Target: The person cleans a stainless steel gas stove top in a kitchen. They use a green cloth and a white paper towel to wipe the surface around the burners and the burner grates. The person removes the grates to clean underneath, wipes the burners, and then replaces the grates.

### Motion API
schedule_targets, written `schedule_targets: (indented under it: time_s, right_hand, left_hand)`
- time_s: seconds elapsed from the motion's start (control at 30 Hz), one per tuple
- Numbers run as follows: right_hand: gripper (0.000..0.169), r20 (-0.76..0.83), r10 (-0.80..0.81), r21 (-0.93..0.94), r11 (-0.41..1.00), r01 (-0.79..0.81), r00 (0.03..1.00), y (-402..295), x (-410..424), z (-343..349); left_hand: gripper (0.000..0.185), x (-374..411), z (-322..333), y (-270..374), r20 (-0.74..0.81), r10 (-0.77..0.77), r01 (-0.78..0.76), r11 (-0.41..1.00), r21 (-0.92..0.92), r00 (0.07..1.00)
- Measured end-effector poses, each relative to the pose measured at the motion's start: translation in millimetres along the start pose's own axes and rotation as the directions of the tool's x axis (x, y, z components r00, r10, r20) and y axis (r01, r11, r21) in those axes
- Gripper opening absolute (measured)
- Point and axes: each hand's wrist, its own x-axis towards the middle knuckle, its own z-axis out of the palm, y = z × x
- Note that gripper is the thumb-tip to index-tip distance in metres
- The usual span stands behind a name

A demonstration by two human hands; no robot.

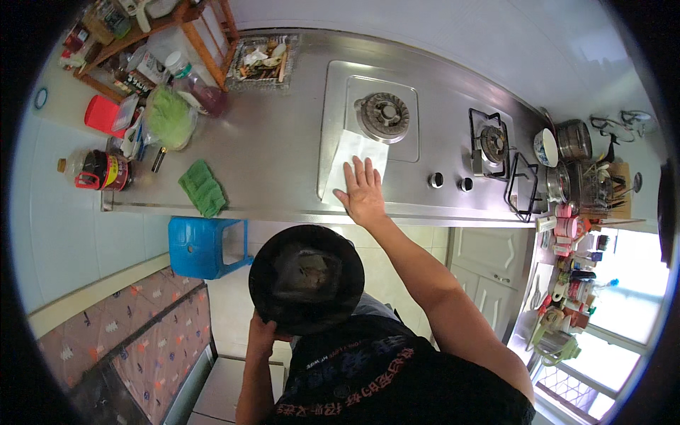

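Observation:
My right hand point(363, 192) lies flat, fingers apart, on a white paper or cloth sheet point(348, 159) spread over the front left part of the steel gas hob. The sheet reaches the round burner point(386, 114), which has no pan support around it. My left hand point(264, 333) grips the near rim of a round black pan or lid point(307, 279), held in front of my body below the counter's front edge. A folded green cloth point(202, 188) rests on the counter to the left. Two control knobs point(436, 180) are right of my right hand.
A second burner point(494, 144) has a black pan support point(472, 127); another support point(519, 186) leans by the counter's right end. Bottles, a bagged green vegetable point(169, 117) and a tray of scraps point(264, 61) stand left. A blue stool point(204, 248) is below the counter.

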Motion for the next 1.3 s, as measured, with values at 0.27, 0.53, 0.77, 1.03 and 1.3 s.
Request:
schedule_targets:
  time_s: [0.27,0.53,0.77,1.03,1.3]
  right_hand:
    - [0.087,0.096,0.47,-0.101,0.882,-0.461,0.877,89.4,16.1,-22.0]
    - [0.101,0.339,0.145,-0.322,0.946,-0.03,0.93,202.5,88.5,-39.2]
    - [0.086,0.284,-0.346,-0.154,0.904,0.399,0.894,272.6,174.8,-59.1]
    - [0.065,0.314,-0.549,-0.227,0.749,0.622,0.775,267.3,237.4,-58.8]
    - [0.062,0.307,-0.739,-0.184,0.572,0.799,0.6,199.7,316.2,-41.5]
  left_hand:
    - [0.055,10.6,29.8,-1.4,-0.067,-0.087,0.09,0.995,0.038,0.994]
    - [0.06,30.5,20.6,-15.5,-0.107,-0.126,0.133,0.989,0.059,0.986]
    - [0.07,33.2,47.6,-39.7,-0.222,-0.182,0.192,0.981,0.022,0.958]
    - [0.063,50.8,98.0,-55.1,-0.277,-0.169,0.153,0.985,-0.079,0.946]
    - [0.065,61.4,89.5,-104.9,-0.225,-0.125,0.126,0.992,-0.012,0.966]
